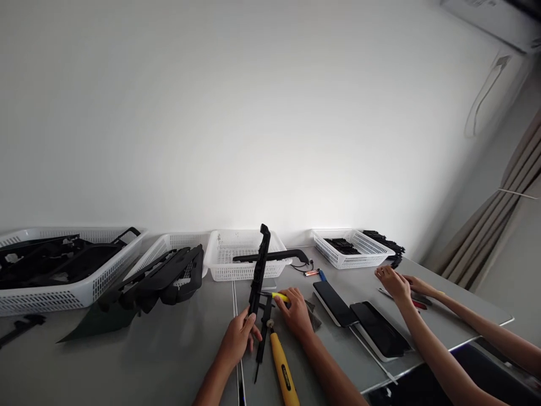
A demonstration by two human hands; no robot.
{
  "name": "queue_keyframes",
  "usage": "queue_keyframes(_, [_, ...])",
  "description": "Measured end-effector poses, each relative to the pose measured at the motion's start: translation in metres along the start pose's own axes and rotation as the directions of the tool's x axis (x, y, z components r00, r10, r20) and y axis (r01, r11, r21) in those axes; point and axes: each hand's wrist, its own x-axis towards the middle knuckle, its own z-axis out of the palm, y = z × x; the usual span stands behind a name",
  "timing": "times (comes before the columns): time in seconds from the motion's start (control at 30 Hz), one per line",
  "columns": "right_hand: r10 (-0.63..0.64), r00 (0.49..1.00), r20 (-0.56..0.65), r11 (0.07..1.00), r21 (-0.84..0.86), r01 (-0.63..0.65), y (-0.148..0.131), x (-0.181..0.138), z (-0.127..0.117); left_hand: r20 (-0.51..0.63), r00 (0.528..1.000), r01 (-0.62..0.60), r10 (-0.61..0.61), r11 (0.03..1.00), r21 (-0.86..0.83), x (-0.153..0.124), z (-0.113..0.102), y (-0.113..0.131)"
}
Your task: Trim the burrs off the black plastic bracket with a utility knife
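Note:
My left hand [237,338] is closed around the lower end of a long black plastic part [261,259], which stands up at a slight tilt with a bent top. In my right hand [296,316] is a tool with a yellow handle [279,296]; its thin tip points left towards the black part, and I cannot tell whether they touch. Between my hands lies a dark slim tool [264,332] with a thin rod at its near end, resembling a caliper. A larger yellow-handled tool [282,369] lies just right of it. A grey block [313,318] is partly hidden behind my right hand.
A white basket [236,273] behind my hands has another black part [287,255] across it. Baskets [80,294] of black parts stand left, another basket [355,260] right. Two phone-like devices [333,301] lie right of me. A co-worker's hands [395,285] are further right.

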Motion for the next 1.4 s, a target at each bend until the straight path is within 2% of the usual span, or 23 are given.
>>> queue_keyframes(0.13, [-0.041,0.999,0.003,0.998,-0.039,0.041,-0.002,-0.001,0.001,-0.138,0.990,0.056,-0.014,0.949,0.309,-0.009,0.006,0.001])
queue_keyframes(0.23, [-0.056,0.998,0.006,0.996,-0.067,0.056,-0.004,-0.002,-0.001,-0.224,0.973,0.075,0.047,0.858,0.508,-0.015,0.015,0.000])
queue_keyframes(0.3, [-0.063,0.998,0.010,0.995,-0.079,0.064,-0.004,-0.002,-0.002,-0.265,0.961,0.089,0.082,0.812,0.576,-0.018,0.020,-0.002])
queue_keyframes(0.6, [-0.071,0.997,-0.043,0.990,-0.129,0.065,-0.003,-0.008,-0.005,-0.265,0.960,0.106,0.091,0.758,0.643,-0.021,0.021,-0.004])
queue_keyframes(0.8, [-0.078,0.994,-0.076,0.987,-0.144,0.066,-0.006,-0.007,-0.011,-0.277,0.956,0.109,0.097,0.759,0.642,-0.027,0.022,-0.003])
queue_keyframes(1.07, [-0.014,1.000,0.014,0.999,-0.049,0.014,0.001,-0.003,-0.008,-0.247,0.968,0.121,0.050,0.767,0.630,-0.031,0.024,0.004])
queue_keyframes(1.2, [0.001,0.999,0.035,0.999,-0.044,0.000,0.000,-0.003,-0.008,-0.283,0.956,0.127,0.072,0.770,0.625,-0.028,0.023,0.001])
queue_keyframes(1.4, [-0.005,0.998,0.061,0.998,-0.063,0.009,-0.006,-0.006,-0.009,-0.313,0.943,0.086,0.115,0.824,0.560,-0.026,0.020,-0.006])
